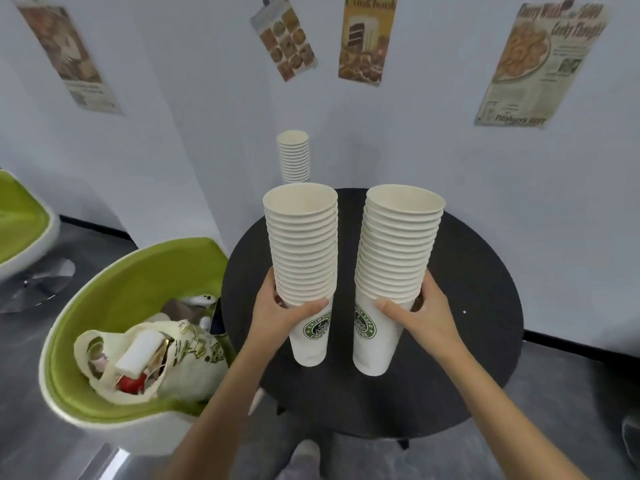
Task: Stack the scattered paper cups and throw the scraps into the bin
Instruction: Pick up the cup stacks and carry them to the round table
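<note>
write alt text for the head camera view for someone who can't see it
A person's left hand and right hand each grip a tall stack of nested paper cups, the left stack and right stack, standing side by side on a round black table. A third stack stands at the table's far edge; a green chair holding a bag is left.

Both bare forearms reached forward from the near edge, angled slightly inward. The left hand (287,308) was curled round a tall stack, thumb lying across its near side and fingers wrapped behind. The right hand (420,311) mirrored it to the right, thumb in front, fingers behind. The hands were apart.
</note>
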A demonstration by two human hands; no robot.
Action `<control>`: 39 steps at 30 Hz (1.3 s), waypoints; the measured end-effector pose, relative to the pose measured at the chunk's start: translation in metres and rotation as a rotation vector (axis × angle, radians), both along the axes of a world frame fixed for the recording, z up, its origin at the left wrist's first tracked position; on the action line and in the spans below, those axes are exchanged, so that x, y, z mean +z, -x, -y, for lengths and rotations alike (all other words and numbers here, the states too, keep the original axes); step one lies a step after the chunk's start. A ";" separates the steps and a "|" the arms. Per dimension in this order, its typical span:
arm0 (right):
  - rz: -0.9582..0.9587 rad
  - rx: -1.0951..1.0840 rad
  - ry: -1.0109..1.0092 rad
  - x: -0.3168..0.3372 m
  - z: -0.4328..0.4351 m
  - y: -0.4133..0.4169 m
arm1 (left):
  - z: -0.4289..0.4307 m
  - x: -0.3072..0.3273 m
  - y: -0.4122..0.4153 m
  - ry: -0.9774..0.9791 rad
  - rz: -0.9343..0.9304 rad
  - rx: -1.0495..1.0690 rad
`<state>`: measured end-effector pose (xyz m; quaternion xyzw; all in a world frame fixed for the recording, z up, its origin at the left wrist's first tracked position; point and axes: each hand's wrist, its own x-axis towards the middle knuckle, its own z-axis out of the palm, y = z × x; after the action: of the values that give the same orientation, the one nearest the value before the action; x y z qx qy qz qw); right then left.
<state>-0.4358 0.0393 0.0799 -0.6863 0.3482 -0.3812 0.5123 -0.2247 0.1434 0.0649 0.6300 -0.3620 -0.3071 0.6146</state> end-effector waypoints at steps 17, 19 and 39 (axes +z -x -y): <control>0.008 -0.275 -0.121 -0.015 0.160 -0.114 | 0.216 -0.014 -0.128 -0.050 0.003 -0.267; -0.013 -0.274 -0.120 -0.021 0.181 -0.122 | 0.236 -0.021 -0.134 -0.055 -0.003 -0.269; 0.023 -0.360 -0.092 -0.077 0.326 -0.178 | 0.375 -0.082 -0.159 -0.056 -0.043 -0.159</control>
<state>-0.2580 -0.2868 0.0024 -0.5843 0.4765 -0.4581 0.4708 -0.0653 -0.2315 -0.0173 0.6094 -0.3888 -0.3787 0.5780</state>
